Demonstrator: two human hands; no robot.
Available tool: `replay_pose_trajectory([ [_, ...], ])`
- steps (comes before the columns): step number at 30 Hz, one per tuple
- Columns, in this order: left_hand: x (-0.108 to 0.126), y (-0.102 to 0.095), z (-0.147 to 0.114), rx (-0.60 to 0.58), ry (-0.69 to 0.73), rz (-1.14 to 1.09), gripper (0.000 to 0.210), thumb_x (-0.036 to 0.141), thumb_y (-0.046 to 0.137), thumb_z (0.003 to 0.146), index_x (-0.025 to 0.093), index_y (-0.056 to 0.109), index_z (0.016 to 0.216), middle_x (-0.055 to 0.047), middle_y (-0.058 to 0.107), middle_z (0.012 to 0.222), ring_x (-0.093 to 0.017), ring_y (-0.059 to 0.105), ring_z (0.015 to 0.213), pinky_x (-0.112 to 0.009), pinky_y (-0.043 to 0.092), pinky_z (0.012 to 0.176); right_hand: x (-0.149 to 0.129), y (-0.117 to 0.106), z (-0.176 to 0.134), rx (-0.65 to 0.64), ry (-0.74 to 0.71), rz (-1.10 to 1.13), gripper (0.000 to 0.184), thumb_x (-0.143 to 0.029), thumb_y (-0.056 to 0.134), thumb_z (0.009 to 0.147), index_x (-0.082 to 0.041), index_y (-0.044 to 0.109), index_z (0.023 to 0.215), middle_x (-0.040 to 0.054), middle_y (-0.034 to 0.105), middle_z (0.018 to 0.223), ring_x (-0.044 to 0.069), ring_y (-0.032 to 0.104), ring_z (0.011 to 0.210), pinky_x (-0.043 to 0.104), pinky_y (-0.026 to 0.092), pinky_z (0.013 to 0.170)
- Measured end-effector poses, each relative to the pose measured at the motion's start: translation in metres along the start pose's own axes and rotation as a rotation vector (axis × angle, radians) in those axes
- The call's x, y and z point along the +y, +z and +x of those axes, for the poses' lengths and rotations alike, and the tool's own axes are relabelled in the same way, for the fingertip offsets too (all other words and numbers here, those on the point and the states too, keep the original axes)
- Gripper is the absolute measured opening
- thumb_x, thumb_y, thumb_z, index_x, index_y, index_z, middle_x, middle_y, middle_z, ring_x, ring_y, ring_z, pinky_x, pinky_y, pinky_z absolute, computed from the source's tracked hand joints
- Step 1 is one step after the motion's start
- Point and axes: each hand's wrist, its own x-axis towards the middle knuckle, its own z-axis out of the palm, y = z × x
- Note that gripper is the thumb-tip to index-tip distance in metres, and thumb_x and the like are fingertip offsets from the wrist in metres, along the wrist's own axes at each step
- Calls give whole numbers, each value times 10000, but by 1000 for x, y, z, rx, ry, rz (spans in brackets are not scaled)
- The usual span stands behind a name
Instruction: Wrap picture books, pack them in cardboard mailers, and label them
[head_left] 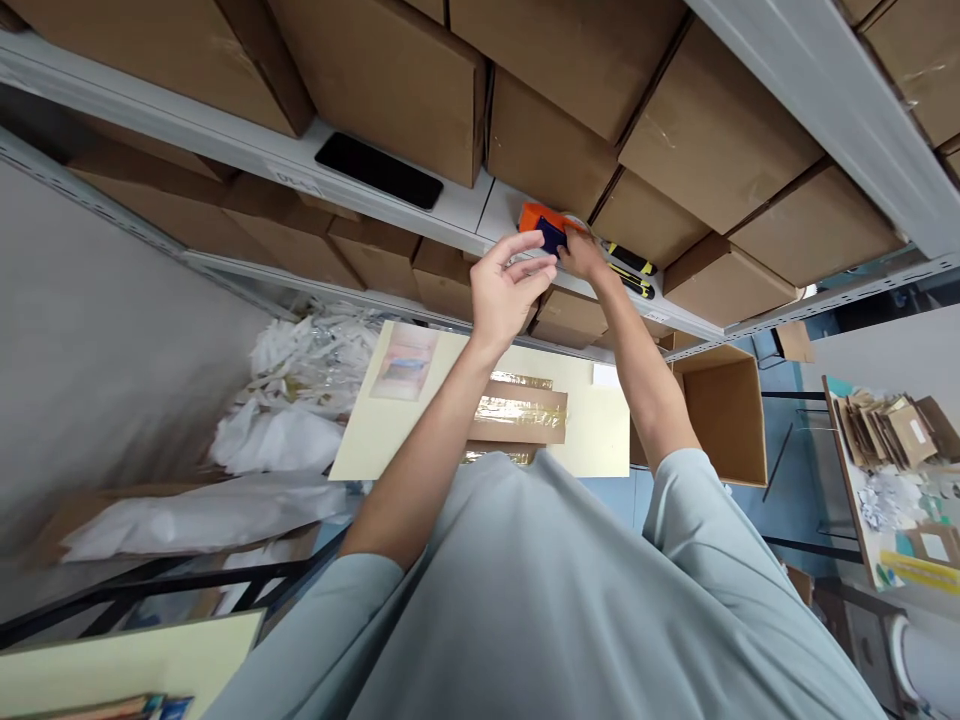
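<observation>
On the shelf in front of me, my right hand [581,252] is closed around an orange and dark blue tape dispenser [541,218]. Part of its grip is hidden behind the fingers. My left hand [504,292] is raised just left of it, fingers curved and apart, with nothing visible in them. Its fingertips come close to the dispenser; whether they touch it I cannot tell. Two black-and-yellow tools [631,270] lie to the right of my right hand. Below my arms, cardboard boxes sealed with shiny tape [529,415] rest on a pale yellow tabletop [600,430].
Brown cartons [390,80] fill the shelf rack [457,205], with a black phone [379,170] at its front edge. An open carton [724,415] stands right of the table. White plastic bags [300,390] are heaped at left. Another table [862,500] holds flattened cardboard.
</observation>
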Motion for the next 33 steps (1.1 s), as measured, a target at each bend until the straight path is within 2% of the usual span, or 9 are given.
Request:
replay_pose_trajectory([
  [4,-8,-12,-18,2,-37,-11,525,316,876,989,317,713,1488,-80,737,1505,-381,771,1442,-540,721,1136,-7,7,-6,59,150,51,708,-315,393,1119,-13,376,1759,337,529,1754,476,503,1666,752,371,1394],
  [7,-38,-40,-49,4,-128,9,451,296,846,979,285,742,1418,-82,763,1484,-348,796,1397,-522,699,1179,-18,26,-50,214,205,130,756,-399,314,1165,-74,278,1846,300,419,1838,492,367,1758,769,310,1423],
  [11,-96,-105,-128,67,-354,128,415,354,837,961,246,759,1354,-118,774,1492,-334,801,1386,-498,650,1257,-49,81,-169,277,300,469,773,-578,217,1208,-220,236,1893,210,397,1888,423,271,1829,753,284,1446],
  [16,-141,-153,-223,133,-658,274,521,443,845,972,237,736,1438,-189,733,1587,-356,699,1551,-534,539,1367,-117,150,-324,0,586,815,820,-596,199,1197,-130,296,1865,250,422,1894,334,470,1754,579,462,1401],
  [19,-157,-140,-247,54,-743,313,660,519,885,956,227,704,1520,-216,653,1699,-378,602,1652,-535,496,1397,-144,181,-364,-129,712,885,825,-595,217,1190,-104,393,1830,279,557,1799,363,604,1648,552,564,1304],
  [22,-166,-114,-249,-61,-719,362,748,636,868,969,188,684,1539,-226,675,1672,-389,598,1649,-539,475,1405,-155,208,-366,-112,759,979,869,-693,248,1178,-136,441,1815,263,696,1666,395,732,1477,574,611,1223],
  [26,-164,-83,-242,-115,-687,541,735,702,826,986,166,695,1471,-207,783,1507,-396,703,1512,-528,530,1347,-159,230,-343,-59,787,1048,1004,-861,358,1119,-151,388,1828,241,597,1775,426,668,1560,628,562,1291],
  [30,-160,-60,-241,-60,-739,759,998,722,988,799,132,624,1517,-258,781,1477,-485,736,1436,-577,592,1249,-163,239,-319,-144,876,1020,1232,-958,524,1041,-34,291,1822,325,484,1824,490,579,1636,650,522,1329],
  [33,-168,-54,-243,-16,-773,843,1074,734,1037,719,111,618,1486,-298,792,1402,-553,716,1436,-623,596,1217,-165,248,-311,-194,903,973,1194,-925,543,1063,-36,281,1815,344,528,1776,507,625,1576,668,534,1295],
])
